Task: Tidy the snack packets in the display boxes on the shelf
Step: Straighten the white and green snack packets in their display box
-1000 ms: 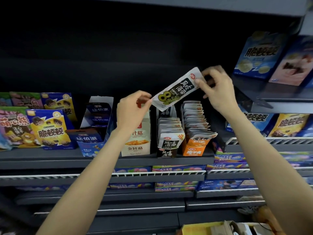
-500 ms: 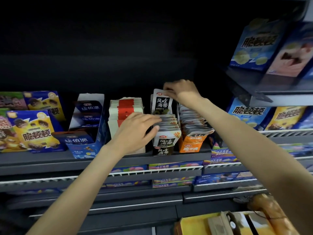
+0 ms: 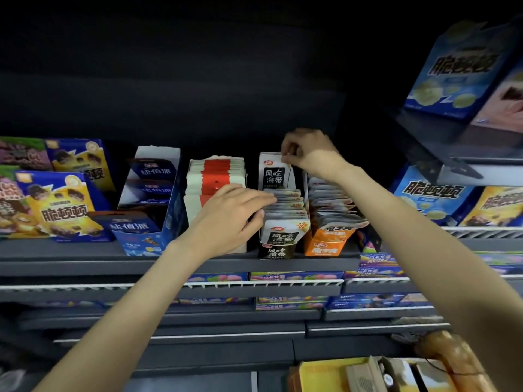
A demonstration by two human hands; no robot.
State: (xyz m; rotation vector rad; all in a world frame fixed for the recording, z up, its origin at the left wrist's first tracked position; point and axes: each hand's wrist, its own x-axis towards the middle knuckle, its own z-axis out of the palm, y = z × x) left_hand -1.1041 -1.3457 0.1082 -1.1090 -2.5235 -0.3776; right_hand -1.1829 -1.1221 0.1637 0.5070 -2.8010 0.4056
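Note:
A black-and-white display box (image 3: pixel 275 250) of seaweed snack packets stands on the dark shelf (image 3: pixel 85 256). One white-and-black packet (image 3: pixel 274 172) stands upright at the back of that box. My right hand (image 3: pixel 308 154) pinches its top edge. My left hand (image 3: pixel 232 216) lies on the row of packets (image 3: pixel 284 205) in the same box, fingers stretched over their tops. To the right is an orange box (image 3: pixel 325 244) with leaning packets. To the left is a white box (image 3: pixel 215 176) of red-striped packets.
A blue display box (image 3: pixel 147 230) stands further left, beside yellow and blue snack bags (image 3: pixel 59 205). Blue boxes (image 3: pixel 452 69) sit on a raised shelf at the right. Lower shelves hold flat packets (image 3: pixel 294 277). A yellow carton (image 3: pixel 325 374) sits at the bottom right.
The packet that both hands held up in the air a second ago now stands at the back of the seaweed box. My left hand has dropped onto the row of packets.

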